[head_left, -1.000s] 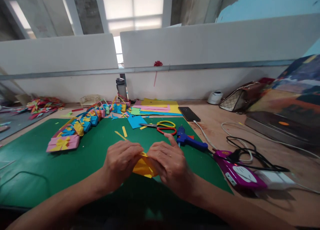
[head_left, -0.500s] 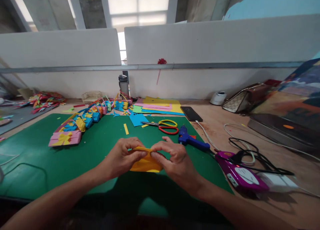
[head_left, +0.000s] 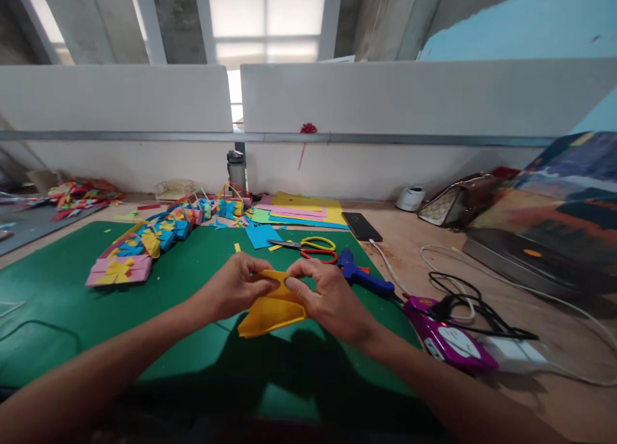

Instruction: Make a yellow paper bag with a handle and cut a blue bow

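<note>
Between my two hands is a folded piece of yellow paper (head_left: 272,314), held above the green mat (head_left: 193,251). My left hand (head_left: 236,286) pinches its upper left edge between thumb and fingers. At the upper right edge, my right hand (head_left: 328,297) grips it the same way, thumb on the near side. The lower part of the paper hangs toward me, its left corner tilted down. Beyond my hands lie scissors (head_left: 318,243) with yellow and red handles, a blue square of paper (head_left: 260,236) and a blue glue gun (head_left: 364,275).
Small pink, blue and yellow paper baskets (head_left: 120,270) line the mat's left side. Coloured sheets (head_left: 332,206) and a bottle (head_left: 236,171) stand at the back. To the right are a phone (head_left: 361,227), a purple power strip (head_left: 448,338), tangled cables and a dark case (head_left: 520,264).
The yellow paper has tilted and spread lower left, showing more of its face. Both hands keep their pinch on its top edge. The camera view has shifted slightly.
</note>
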